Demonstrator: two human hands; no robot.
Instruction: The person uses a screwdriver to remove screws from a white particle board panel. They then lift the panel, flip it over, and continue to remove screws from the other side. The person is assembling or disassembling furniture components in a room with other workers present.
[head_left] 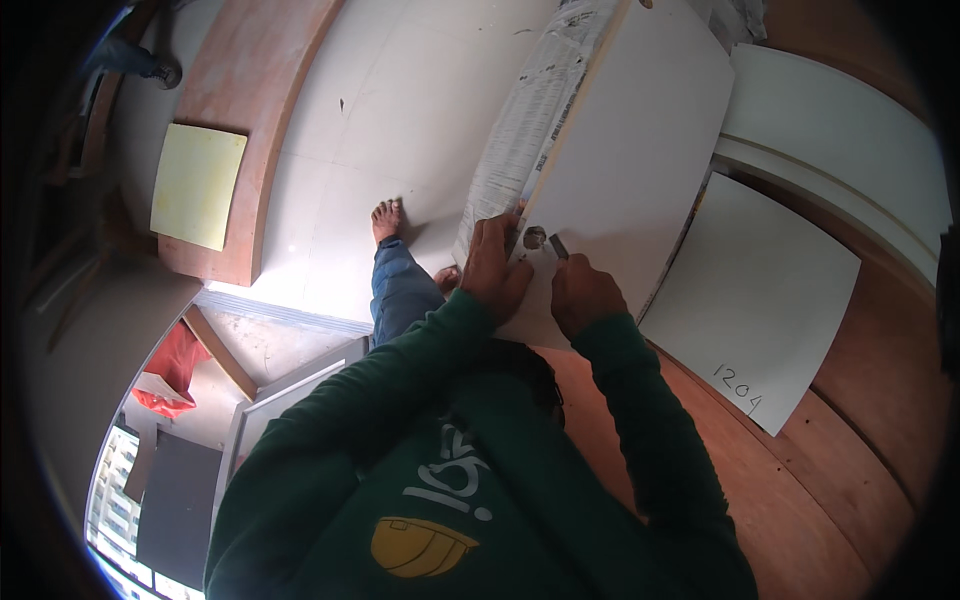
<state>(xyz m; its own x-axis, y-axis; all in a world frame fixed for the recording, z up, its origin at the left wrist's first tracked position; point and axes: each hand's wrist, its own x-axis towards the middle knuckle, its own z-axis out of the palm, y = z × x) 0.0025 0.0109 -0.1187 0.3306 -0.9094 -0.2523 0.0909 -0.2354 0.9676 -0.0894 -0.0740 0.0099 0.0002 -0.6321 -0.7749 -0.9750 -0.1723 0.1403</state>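
A white board (640, 120) with a bare wood-coloured edge lies in front of me. Near its close end is a round recess (535, 237), rough and brownish-grey inside. My left hand (492, 268) grips the board's left edge beside the recess, fingers curled at the edge. Just right of the recess, my right hand (588, 296) is closed round a short flat dark-grey tool (559, 246); its tip points up toward the board's far end. Most of the tool is hidden in the fist, so its kind does not show.
Printed paper (530, 110) runs along the board's left side. On the right are a loose white sheet (760, 290), another white panel (840, 140) and brown boards (850, 480). A brown plank (255, 110) bears a yellow sheet (198, 185). My bare foot (386, 220) is on the pale floor.
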